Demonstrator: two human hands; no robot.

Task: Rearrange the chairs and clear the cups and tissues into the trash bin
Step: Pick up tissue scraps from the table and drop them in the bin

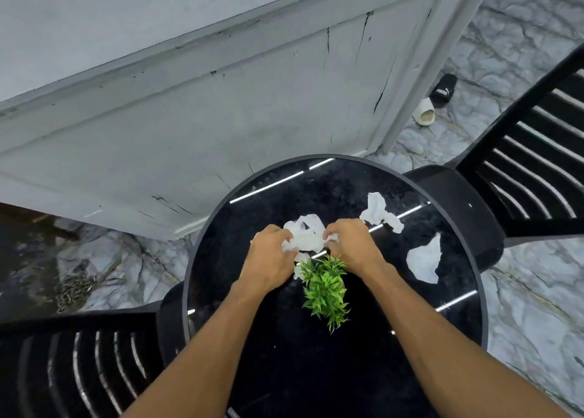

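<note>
Gripping one crumpled tissue [305, 239] — left hand [271, 256], right hand [350, 247] — fingers curled.

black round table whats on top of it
On the table: a green plant, a crumpled tissue gripped by the left hand and right hand, a torn tissue and a flat tissue to its right. Anything under hands and leaves is covered.

Left grip [268, 257], right grip [351, 247] — both curled, close.
</note>
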